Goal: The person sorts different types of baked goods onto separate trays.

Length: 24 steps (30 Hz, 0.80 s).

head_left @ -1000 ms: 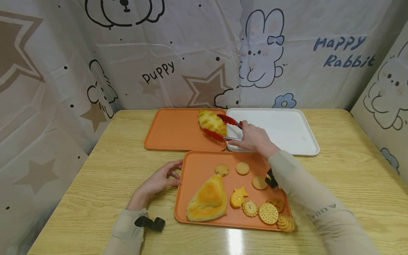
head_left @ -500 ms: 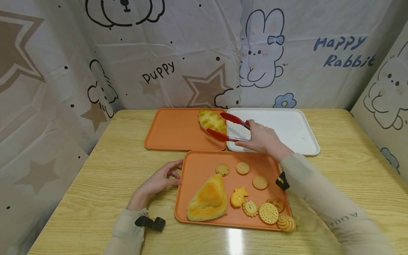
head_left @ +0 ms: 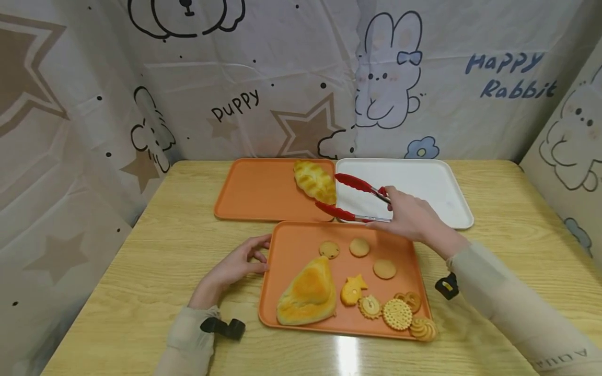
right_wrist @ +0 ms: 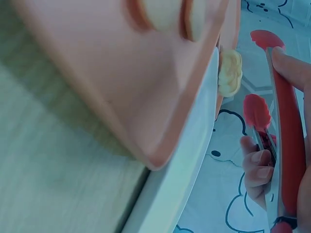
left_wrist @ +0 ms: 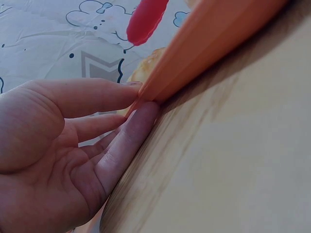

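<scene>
My right hand [head_left: 411, 216] grips red-tipped tongs [head_left: 350, 181], their arms spread apart. The lower tip lies near the edge of a braided bread [head_left: 314, 181], which rests at the right end of the back orange tray [head_left: 256, 190]. In the right wrist view, fingers and thumb wrap the tongs' handles [right_wrist: 290, 145]. My left hand [head_left: 240, 263] holds the left rim of the front orange tray [head_left: 301, 230]; in the left wrist view its fingertips [left_wrist: 129, 92] pinch that rim. On the front tray lie a large triangular bread [head_left: 308, 292] and several cookies [head_left: 397, 313].
A white tray [head_left: 418, 183] stands beside the back orange tray, below the right hand's side. A swirl cookie [head_left: 423, 329] sits over the front tray's right corner. The wooden table [head_left: 155, 240] meets a printed cloth backdrop [head_left: 282, 78].
The tongs have spread and drawn back to the right and toward me, off the braided bread, which stays on the back orange tray. My left hand has not moved.
</scene>
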### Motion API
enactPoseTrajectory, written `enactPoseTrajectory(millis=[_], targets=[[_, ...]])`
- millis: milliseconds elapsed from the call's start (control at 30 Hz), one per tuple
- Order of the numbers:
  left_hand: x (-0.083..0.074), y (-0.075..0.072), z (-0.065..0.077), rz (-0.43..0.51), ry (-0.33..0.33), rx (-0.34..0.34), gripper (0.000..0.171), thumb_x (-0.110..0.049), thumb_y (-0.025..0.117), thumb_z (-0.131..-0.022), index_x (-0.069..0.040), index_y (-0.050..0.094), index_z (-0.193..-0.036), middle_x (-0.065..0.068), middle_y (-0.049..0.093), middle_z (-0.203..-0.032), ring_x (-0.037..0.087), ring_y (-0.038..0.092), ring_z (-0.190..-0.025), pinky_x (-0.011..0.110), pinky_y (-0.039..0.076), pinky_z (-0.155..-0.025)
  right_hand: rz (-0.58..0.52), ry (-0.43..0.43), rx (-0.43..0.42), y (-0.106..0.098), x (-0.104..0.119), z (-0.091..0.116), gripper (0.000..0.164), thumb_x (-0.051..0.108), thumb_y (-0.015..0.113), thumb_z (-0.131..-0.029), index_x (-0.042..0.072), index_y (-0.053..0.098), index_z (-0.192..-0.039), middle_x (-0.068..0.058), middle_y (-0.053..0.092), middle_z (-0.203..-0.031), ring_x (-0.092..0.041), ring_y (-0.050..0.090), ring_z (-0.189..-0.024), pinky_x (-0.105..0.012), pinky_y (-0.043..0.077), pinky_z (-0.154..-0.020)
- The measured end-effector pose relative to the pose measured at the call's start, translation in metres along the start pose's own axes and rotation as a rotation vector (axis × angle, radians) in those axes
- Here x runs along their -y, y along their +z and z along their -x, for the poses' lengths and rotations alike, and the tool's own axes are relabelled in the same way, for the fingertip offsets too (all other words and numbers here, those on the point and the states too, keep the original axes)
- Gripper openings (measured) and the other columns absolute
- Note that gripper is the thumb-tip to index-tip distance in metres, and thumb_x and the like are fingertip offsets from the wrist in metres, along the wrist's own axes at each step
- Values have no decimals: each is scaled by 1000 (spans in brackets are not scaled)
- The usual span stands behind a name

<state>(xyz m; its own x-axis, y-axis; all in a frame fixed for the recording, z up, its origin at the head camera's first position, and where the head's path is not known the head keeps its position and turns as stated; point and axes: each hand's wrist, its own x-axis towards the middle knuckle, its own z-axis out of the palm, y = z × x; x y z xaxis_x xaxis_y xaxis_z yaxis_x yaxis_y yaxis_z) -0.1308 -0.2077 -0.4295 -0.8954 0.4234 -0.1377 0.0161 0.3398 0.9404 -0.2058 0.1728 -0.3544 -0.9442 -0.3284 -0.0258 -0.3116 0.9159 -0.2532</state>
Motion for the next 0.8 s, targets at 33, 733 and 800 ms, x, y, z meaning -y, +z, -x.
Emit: enactPoseTrajectory(millis=[33,733,800], targets=[[0,0,0,-2,-2,0,69,-3,62,-83,-5,28,-142,18,40,-130,19,49,-90,23,46,-75,-2,0,2,0,-1,4,92,72,60,-65,4,40,-123,-12,62,-93,-24,58,-75,-38,48,-60],[-1,2,-1,1,-10,-1,69,-3,63,-83,-5,28,-142,18,40,-130,21,48,-92,24,44,-76,-3,-129,-17,-1,-6,59,86,76,60,-60,12,43,-115,-3,59,-85,-14,49,-65,-26,40,-52],[-2,2,-1,4,-12,-3,69,-3,63,-83,-5,28,-142,18,40,-129,21,49,-92,23,44,-76,-3,-139,-17,0,-7,63,83,73,63,-61,13,44,-115,-1,59,-86,-13,49,-65,-26,40,-53]])
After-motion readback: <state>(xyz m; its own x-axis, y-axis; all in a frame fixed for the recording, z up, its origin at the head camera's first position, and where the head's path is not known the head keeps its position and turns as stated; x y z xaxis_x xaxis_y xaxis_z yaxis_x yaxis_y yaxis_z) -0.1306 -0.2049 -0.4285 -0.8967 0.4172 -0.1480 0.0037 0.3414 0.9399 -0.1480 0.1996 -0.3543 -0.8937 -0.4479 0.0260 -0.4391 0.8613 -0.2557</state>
